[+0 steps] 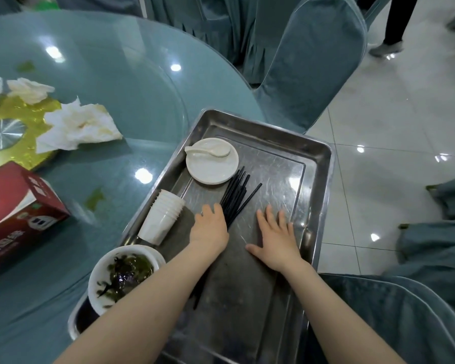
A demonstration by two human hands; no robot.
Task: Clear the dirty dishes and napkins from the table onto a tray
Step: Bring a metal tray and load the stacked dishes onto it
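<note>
Steel tray sits at the table edge, its right side overhanging toward the floor, covered chairs close behind and to the right. Bare tray floor lies open at center and far right. Plate with 1 spoon sits at the far left, cup stack on its side along the left rim, bowl at the near left corner. Left hand is curled over the black chopsticks, gripping the bundle. Right hand lies flat, fingers spread, on bare metal. Napkins remain on the table, well apart from the tray, beside a red box.
</note>
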